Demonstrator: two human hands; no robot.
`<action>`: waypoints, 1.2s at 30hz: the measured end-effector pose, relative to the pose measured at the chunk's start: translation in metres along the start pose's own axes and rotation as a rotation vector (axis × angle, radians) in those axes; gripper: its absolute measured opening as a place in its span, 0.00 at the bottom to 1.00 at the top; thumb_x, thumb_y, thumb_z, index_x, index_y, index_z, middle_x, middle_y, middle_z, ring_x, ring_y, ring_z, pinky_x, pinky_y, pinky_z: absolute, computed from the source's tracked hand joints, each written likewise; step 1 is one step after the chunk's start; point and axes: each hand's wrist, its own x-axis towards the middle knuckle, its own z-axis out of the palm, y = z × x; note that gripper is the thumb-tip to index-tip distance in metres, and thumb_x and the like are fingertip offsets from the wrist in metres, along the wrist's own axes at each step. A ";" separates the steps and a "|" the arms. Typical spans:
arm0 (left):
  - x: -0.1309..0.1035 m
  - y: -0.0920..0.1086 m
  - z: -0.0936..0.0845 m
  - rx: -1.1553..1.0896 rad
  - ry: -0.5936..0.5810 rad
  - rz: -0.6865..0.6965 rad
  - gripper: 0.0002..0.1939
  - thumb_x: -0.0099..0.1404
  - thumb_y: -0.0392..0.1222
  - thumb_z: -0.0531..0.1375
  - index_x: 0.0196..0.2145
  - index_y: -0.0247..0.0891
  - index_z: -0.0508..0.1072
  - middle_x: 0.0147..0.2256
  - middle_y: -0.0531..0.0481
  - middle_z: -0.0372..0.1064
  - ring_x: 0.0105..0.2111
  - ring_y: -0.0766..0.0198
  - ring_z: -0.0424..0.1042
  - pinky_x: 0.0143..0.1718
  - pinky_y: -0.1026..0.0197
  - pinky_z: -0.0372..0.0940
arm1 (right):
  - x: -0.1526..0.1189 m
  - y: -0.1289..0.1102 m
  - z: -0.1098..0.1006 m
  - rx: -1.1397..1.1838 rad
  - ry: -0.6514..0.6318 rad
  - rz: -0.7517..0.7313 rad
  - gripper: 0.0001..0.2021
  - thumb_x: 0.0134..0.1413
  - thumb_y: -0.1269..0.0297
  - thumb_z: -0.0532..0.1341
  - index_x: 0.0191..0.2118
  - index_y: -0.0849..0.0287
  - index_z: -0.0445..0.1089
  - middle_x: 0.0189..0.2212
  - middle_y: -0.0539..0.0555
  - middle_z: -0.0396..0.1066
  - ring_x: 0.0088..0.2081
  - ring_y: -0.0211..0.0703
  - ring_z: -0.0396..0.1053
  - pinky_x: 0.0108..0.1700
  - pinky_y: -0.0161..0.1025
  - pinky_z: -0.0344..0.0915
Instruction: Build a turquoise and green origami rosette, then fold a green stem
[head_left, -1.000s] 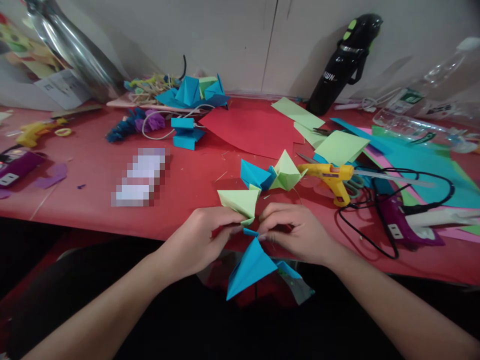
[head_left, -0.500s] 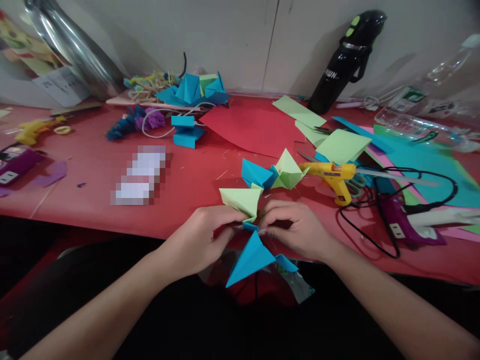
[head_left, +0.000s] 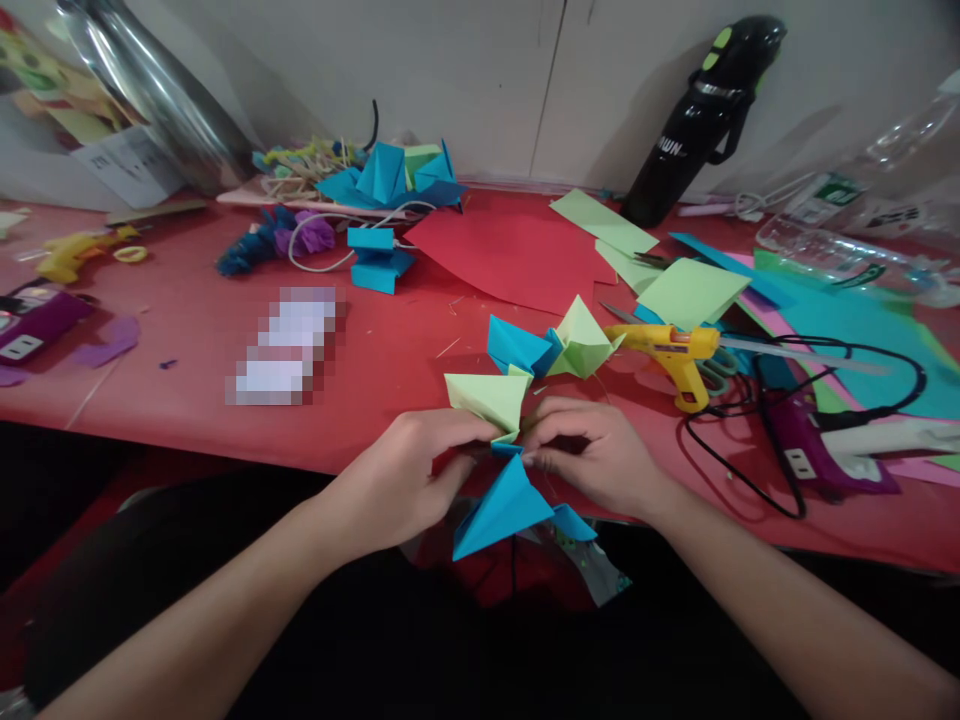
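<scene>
A chain of folded paper pieces, pale green and blue, runs from the red table over its front edge. My left hand (head_left: pixel 409 480) pinches the chain at a joint, from the left. From the right, my right hand (head_left: pixel 592 455) pinches the same joint. Just above the fingers sits a pale green folded piece (head_left: pixel 491 400); below them a blue folded piece (head_left: pixel 502 508) hangs past the edge. Farther along the chain, another blue piece (head_left: pixel 517 345) and a pale green piece (head_left: pixel 581 340) rest on the table. My fingertips are partly hidden by the paper.
Right of the chain lies a yellow glue gun (head_left: pixel 675 350) with a black cord and a purple power strip (head_left: pixel 814 450). Red paper (head_left: pixel 517 255) lies behind. A blurred pale object (head_left: pixel 285 345) is left. A black bottle (head_left: pixel 697 130) leans against the wall.
The view has shifted slightly. The hanging blue piece has tilted up a little at its lower tip. Both hands keep their pinch on the chain.
</scene>
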 end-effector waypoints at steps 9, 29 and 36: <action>-0.001 0.001 0.000 -0.017 0.021 0.021 0.18 0.65 0.27 0.55 0.46 0.42 0.78 0.44 0.51 0.78 0.43 0.60 0.75 0.47 0.64 0.66 | -0.001 0.003 0.002 0.004 0.033 0.003 0.05 0.54 0.73 0.69 0.29 0.57 0.78 0.28 0.48 0.75 0.31 0.36 0.72 0.34 0.33 0.66; 0.000 0.006 -0.002 -0.070 -0.021 0.017 0.10 0.69 0.30 0.57 0.39 0.40 0.76 0.36 0.55 0.75 0.36 0.67 0.72 0.39 0.66 0.63 | -0.006 0.007 0.006 -0.028 0.090 -0.016 0.06 0.56 0.71 0.67 0.29 0.58 0.73 0.28 0.49 0.71 0.31 0.35 0.69 0.33 0.33 0.64; 0.002 0.005 -0.001 -0.054 -0.006 -0.002 0.10 0.70 0.32 0.57 0.40 0.42 0.77 0.37 0.56 0.76 0.37 0.67 0.73 0.39 0.67 0.63 | -0.006 0.009 0.007 -0.041 0.084 -0.009 0.05 0.57 0.70 0.67 0.31 0.58 0.72 0.30 0.49 0.70 0.32 0.36 0.69 0.34 0.34 0.64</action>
